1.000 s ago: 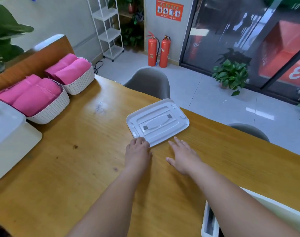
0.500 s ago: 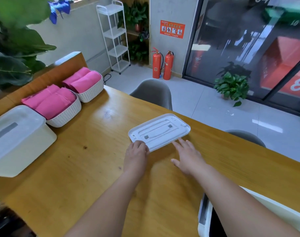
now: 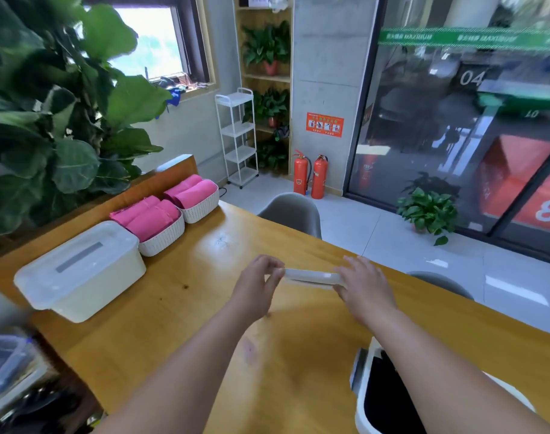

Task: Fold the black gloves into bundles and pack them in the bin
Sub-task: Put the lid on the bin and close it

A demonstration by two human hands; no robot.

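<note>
Black gloves [image 3: 389, 402] show only as a dark mass in the bin [image 3: 358, 411] by my right forearm, which the frame edge cuts off. Half a second ago the lid [image 3: 308, 276] lay flat on the table [image 3: 173, 308]. Now my left hand [image 3: 258, 283] and right hand [image 3: 361, 283] grip its ends, holding it raised and edge-on.

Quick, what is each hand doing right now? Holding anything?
Left hand: closed, gripping the left end of the white lid.
Right hand: closed, gripping the right end of the same lid.
</note>
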